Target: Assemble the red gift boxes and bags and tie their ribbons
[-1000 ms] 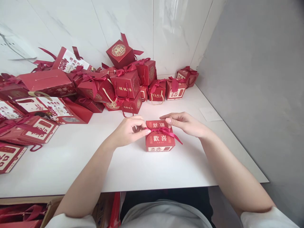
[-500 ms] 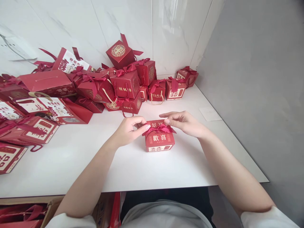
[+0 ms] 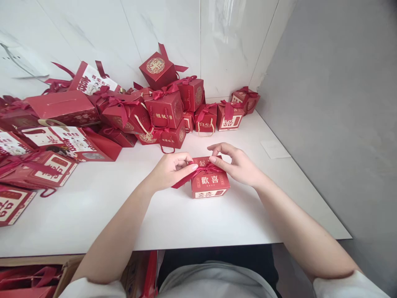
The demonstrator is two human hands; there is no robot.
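Note:
A small red gift box (image 3: 211,182) with gold and white characters stands upright on the white table in front of me. Across its top runs a dark red ribbon (image 3: 208,168) tied in a bow. My left hand (image 3: 174,169) pinches the bow's left side between thumb and fingers, and a ribbon tail (image 3: 183,180) sticks out below it to the left. On the other side, my right hand (image 3: 234,163) has its thumb and a finger together at the bow's right part, with the index finger curved above. Its palm side is partly hidden.
Several red boxes with ribbons (image 3: 164,103) are piled along the tiled wall. More flat-sided red boxes (image 3: 52,169) lie at the left. A white paper slip (image 3: 274,149) lies by the grey partition (image 3: 335,103). Below the table's front edge is a cardboard carton (image 3: 70,269) with red items.
A ribbon tail now shows below my left hand, which has shifted slightly right. My right hand has moved left and closer in over the bow. The box has barely moved.

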